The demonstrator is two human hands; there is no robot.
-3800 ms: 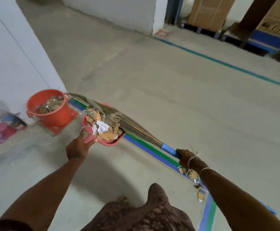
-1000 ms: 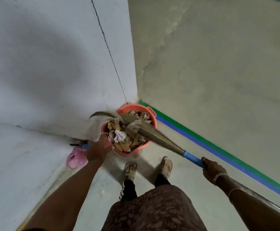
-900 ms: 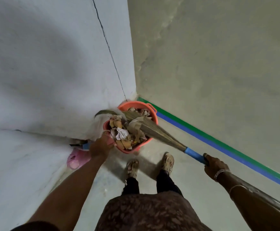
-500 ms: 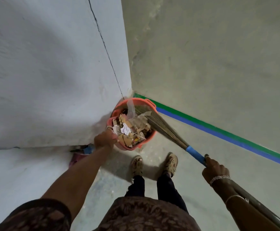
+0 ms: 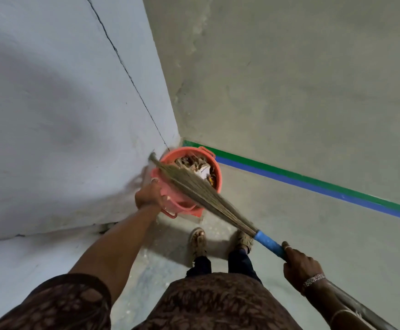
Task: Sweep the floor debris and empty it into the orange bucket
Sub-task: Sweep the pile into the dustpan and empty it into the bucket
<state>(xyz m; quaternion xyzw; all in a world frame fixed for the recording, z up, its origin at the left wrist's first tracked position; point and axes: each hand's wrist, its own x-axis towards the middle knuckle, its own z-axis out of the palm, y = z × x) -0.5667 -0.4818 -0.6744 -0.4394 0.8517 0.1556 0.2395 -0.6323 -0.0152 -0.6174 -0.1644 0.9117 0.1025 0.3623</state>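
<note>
Holding: left hand [image 5: 149, 195] dustpan [image 5: 172, 196] over orange bucket [image 5: 218, 179] | right hand [image 5: 300, 266] broom [image 5: 201, 189]

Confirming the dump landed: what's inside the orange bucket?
Cardboard and paper scraps show in the far half of the orange bucket. The broom bristles and tilted pink dustpan cover the near half, hiding its contents.

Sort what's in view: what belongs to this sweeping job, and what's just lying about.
In the job: orange bucket, debris inside it, pink dustpan gripped by the left hand, broom gripped by the right hand.

Just there: green and blue floor tape, white wall.
</note>
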